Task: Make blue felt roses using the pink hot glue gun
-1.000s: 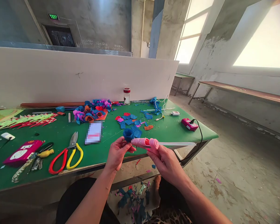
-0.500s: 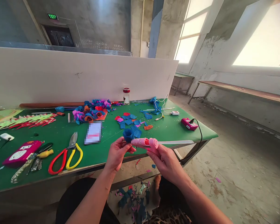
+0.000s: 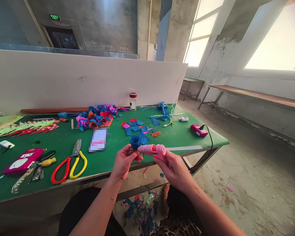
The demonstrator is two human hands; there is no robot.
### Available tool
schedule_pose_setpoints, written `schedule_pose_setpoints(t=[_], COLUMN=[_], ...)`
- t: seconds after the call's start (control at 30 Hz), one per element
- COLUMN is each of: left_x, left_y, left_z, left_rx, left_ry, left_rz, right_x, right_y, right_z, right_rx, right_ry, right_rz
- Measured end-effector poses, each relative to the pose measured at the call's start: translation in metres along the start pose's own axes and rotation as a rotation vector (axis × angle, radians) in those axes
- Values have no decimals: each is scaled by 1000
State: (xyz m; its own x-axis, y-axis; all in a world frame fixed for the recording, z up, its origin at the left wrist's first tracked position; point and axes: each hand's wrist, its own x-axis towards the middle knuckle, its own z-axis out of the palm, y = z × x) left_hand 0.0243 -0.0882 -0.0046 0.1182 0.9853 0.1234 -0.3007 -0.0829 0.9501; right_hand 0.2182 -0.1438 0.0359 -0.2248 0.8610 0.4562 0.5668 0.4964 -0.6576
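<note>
The left hand (image 3: 123,162) pinches the base of a blue paper flower (image 3: 135,141) between thumb and fingers, holding it up near the table's front edge. The right hand (image 3: 175,167) is wrapped around a pink glue gun (image 3: 147,149), its nose pointing left at the flower's underside; whether the tip touches the paper or stops just short, I cannot tell. Over the last second the grips and the flower have barely shifted. The pale stick (image 3: 184,148) at the gun's back now sits slightly higher and looks a little shorter, though a small turn of the gun could account for that. I judge this to be a steady hold while glue goes on, with no change of grip. Just beyond the flower, loose paper petals (image 3: 135,124) are scattered over the green table (image 3: 182,139), with a cluster of finished-looking flowers (image 3: 93,121) farther left. Red-and-yellow shears (image 3: 76,152) lie left of the hands, and a lidded jar (image 3: 133,102) stands at the back by the white board (image 3: 64,78).
</note>
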Motion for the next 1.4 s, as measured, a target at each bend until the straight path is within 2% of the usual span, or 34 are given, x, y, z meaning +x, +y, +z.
schedule_pose_setpoints(t=[0.37,0.53,0.63,0.83,0.97,1.1,1.4], left_x=[0,-1,0,2,4,6,10], left_y=[2,3,2,-1,-1,-3,-7], left_z=[3,2,0,-5,-6,-6,-11], left_rx=[9,-12,-23,-93,-153,-202,-311], left_ry=[10,14,34,22,11,-15,-11], left_rz=[-26,-33,-48,-110,-155,-180,-191], right_x=[1,0,-1,0,4,8,6], right_y=[2,5,9,16,21,29,41], right_z=[4,1,0,-2,-2,3,6], right_rx=[-7,73,227,848,1016,1059,932], right_ry=[8,-3,-1,-53,-28,-24,33], right_rz=[10,25,93,384,444,447,495])
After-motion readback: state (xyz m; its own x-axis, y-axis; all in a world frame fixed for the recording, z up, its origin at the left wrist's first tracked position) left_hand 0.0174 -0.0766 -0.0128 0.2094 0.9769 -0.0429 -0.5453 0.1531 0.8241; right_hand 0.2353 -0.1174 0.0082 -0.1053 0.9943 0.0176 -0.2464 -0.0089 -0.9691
